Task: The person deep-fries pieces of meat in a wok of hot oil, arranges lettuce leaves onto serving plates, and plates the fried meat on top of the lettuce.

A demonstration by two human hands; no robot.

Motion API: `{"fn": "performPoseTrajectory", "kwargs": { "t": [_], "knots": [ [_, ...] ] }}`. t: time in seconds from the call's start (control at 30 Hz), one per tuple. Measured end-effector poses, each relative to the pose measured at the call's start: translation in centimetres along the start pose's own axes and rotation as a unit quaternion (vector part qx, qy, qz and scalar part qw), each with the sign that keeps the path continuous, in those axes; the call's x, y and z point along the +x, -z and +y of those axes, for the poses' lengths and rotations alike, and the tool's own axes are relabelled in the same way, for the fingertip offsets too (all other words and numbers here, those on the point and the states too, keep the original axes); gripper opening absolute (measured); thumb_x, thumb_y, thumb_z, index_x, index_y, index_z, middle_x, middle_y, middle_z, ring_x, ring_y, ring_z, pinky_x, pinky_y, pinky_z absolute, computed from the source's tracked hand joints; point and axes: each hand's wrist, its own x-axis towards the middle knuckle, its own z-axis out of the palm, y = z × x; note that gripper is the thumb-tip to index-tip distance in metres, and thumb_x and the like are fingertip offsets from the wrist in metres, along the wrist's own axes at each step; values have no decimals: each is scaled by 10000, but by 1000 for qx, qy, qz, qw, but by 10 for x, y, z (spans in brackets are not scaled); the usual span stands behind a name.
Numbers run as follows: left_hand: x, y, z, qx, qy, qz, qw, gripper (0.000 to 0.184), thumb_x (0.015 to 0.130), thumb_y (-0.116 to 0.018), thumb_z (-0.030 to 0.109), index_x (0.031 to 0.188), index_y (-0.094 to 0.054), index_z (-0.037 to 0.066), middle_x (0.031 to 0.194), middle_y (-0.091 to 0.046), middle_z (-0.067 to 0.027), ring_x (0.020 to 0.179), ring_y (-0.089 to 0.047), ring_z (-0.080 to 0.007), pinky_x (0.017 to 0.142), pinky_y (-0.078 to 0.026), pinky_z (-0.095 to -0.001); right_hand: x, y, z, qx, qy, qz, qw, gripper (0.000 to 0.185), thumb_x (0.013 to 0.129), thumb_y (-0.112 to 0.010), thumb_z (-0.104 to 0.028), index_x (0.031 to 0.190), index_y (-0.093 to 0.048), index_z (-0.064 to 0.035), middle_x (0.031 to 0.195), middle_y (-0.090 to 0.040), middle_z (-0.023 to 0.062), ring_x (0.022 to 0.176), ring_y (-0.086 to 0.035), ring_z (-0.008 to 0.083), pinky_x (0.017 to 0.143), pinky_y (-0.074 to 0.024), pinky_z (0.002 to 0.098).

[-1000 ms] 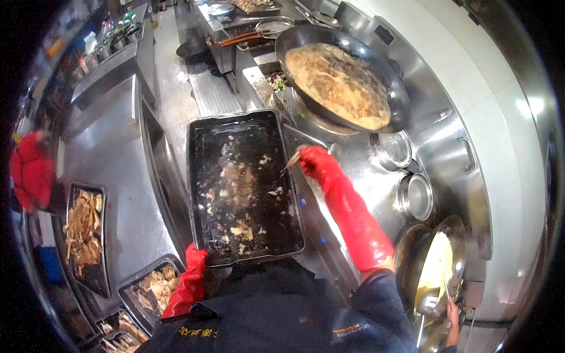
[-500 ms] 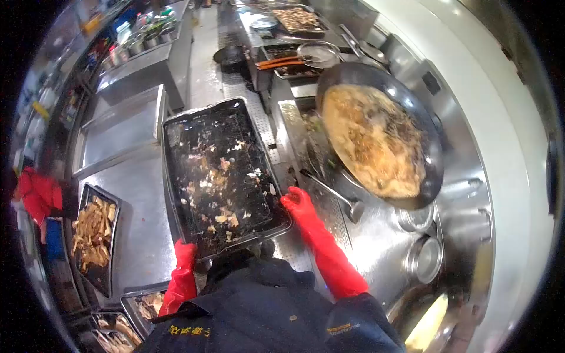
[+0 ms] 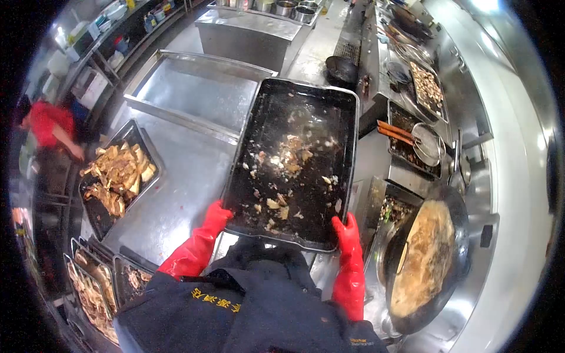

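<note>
A large black baking tray [image 3: 247,197] is held in front of my body, with liquid and scattered food scraps [image 3: 285,159] on its bottom. My left hand [image 3: 216,219], in a long red rubber glove, grips the tray's near left corner. Gloved the same way, my right hand [image 3: 346,228] holds the near right corner. Both sets of fingers are closed on the rim, partly hidden by it. Left of the tray lies a steel worktop [image 3: 176,170], on which a smaller dark tray [image 3: 101,220] carries browned cooked pieces [image 3: 120,170].
A large wok [image 3: 462,235] of foamy brownish liquid stands on the right. Behind it are a wire strainer [image 3: 428,144] and a tray of pieces [image 3: 426,88]. Several filled trays [image 3: 94,276] stand at lower left. A person in red [image 3: 52,126] is at far left.
My view has turned toward the left. The tray, held in both hands, has swung left with me over the edge of the worktop, and the wok now sits farther right and lower.
</note>
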Motion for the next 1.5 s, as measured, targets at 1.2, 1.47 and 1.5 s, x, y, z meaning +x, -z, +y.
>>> {"fn": "performPoseTrajectory", "kwargs": {
  "t": [1.2, 1.47, 1.5],
  "knots": [
    [-171, 123, -52, 362, 204, 736, 535, 711, 783, -691, 214, 1457, -503, 89, 1394, -578, -183, 1295, -520, -433, 1042, -458, -518, 269, -336, -44, -51, 68, -584, 808, 206, 973, -694, -244, 1042, -624, -63, 824, -679, 97, 606, -620, 152, 500, -499, 271],
    [-195, 234, -194, 217, 369, 630, 648, 190, 877, -653, 242, 1018, -673, 117, 965, -745, -154, 919, -734, -377, 762, -569, -517, 58, -382, 10, -154, 71, -561, 810, 293, 943, -728, -191, 1167, -624, -35, 917, -673, 82, 723, -651, 165, 591, -532, 268],
    [-200, 223, -188, 255, 361, 595, 671, 148, 912, -602, 236, 990, -669, 129, 886, -745, -139, 854, -739, -375, 722, -572, -512, 17, -394, -5, -135, 42, -577, 804, 339, 942, -741, -189, 1218, -614, -37, 999, -684, 92, 768, -659, 169, 632, -553, 274]
  ]
}}
